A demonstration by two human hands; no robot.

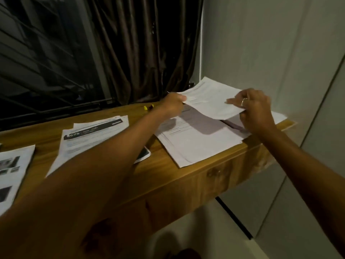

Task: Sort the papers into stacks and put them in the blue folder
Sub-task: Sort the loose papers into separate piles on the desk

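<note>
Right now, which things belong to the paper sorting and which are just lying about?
Job: lifted sheet held by left hand and right hand; pile beneath; black-header stack; photo-page stack.
Lying about: small yellow object; curtain; window grille.
No blue folder in view.

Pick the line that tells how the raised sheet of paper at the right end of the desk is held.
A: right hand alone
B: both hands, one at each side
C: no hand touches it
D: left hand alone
B: the left hand pinches the raised sheet at its left edge and the right hand holds its right edge.
</note>
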